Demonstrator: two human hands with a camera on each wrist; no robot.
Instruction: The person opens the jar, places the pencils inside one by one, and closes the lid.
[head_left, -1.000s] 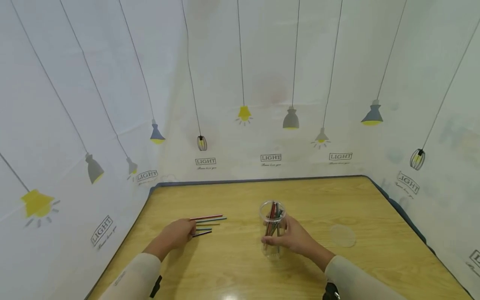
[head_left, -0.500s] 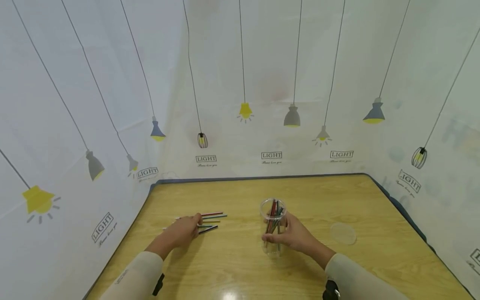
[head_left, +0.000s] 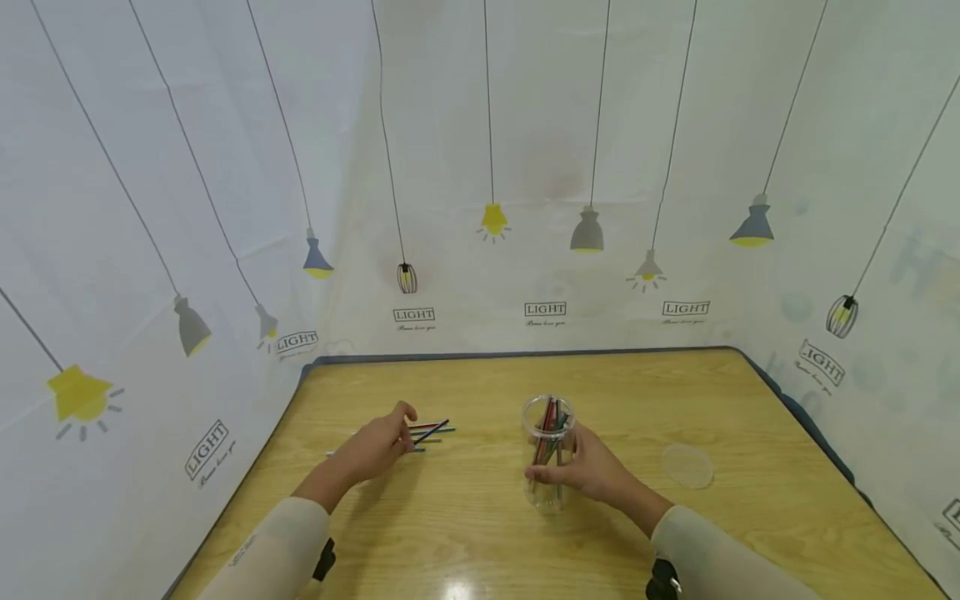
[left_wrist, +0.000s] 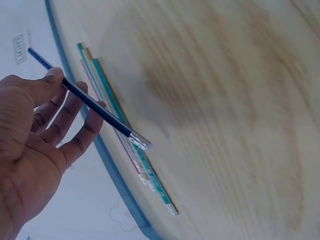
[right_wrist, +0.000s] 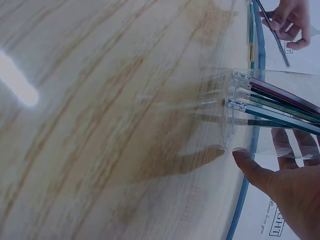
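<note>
My left hand (head_left: 375, 446) pinches a dark blue pencil (left_wrist: 95, 104) between thumb and fingers, its silvery eraser end slanting down toward the table in the left wrist view. Just beneath it lie several loose pencils, among them a green pencil (left_wrist: 106, 85), roughly side by side. With fingers and thumb wrapped round it, my right hand (head_left: 596, 471) holds a clear plastic jar (head_left: 545, 497), upright on the table and lidless. Several pencils (right_wrist: 280, 114) lean inside the jar, eraser ends at its bottom.
A clear round lid (head_left: 687, 466) lies flat on the wood-grain table (head_left: 480, 550) right of the jar. A white sheet printed with hanging lamps (head_left: 585, 233) closes off the back and both sides, with a dark blue strip (head_left: 465, 359) along the back edge.
My left hand has picked up the dark blue pencil from the near side of the row and turned it aslant over the others. The right hand and jar stay put.
</note>
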